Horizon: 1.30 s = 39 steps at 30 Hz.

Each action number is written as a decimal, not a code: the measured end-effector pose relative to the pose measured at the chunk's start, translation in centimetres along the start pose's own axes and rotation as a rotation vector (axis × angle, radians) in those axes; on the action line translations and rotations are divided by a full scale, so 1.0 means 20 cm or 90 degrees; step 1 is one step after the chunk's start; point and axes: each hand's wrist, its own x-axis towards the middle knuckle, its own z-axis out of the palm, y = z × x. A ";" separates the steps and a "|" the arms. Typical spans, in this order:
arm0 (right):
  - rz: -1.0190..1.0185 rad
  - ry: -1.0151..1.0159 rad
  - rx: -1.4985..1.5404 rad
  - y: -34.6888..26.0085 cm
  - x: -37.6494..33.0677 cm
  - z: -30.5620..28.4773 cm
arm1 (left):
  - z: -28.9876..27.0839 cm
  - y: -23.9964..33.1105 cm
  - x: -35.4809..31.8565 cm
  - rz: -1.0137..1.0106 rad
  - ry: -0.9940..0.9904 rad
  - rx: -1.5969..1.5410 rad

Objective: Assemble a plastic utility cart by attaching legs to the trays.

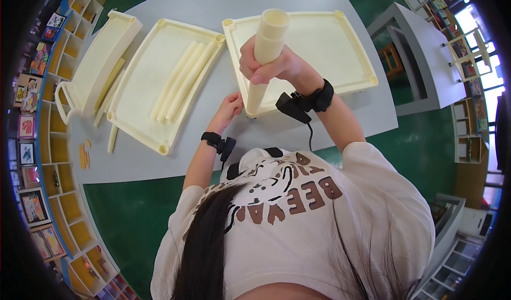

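A cream plastic shelf tray point(319, 39) with a raised rim and round corner sockets lies on the grey table in front of me. My right hand point(269, 66) is wrapped round a cream plastic tube point(271, 31). The tube stands nearly upright, its lower end at the tray's near left corner; how deep it sits there cannot be seen. Low beside that same corner, my left hand point(230, 108) has its fingers curled against the tray's edge. Its fingertips are partly hidden.
To the left, a second cream tray point(143, 60) holds several loose tubes point(186, 81). Further left, a third tray point(101, 55) stands tilted on its side, near a curved handle-like piece point(63, 103). Small tan pieces point(84, 156) lie near the left table edge point(106, 182).
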 end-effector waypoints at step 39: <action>-0.079 0.144 -0.110 -0.26 -0.04 0.20 | 0.08 -0.10 0.31 0.173 0.203 -0.042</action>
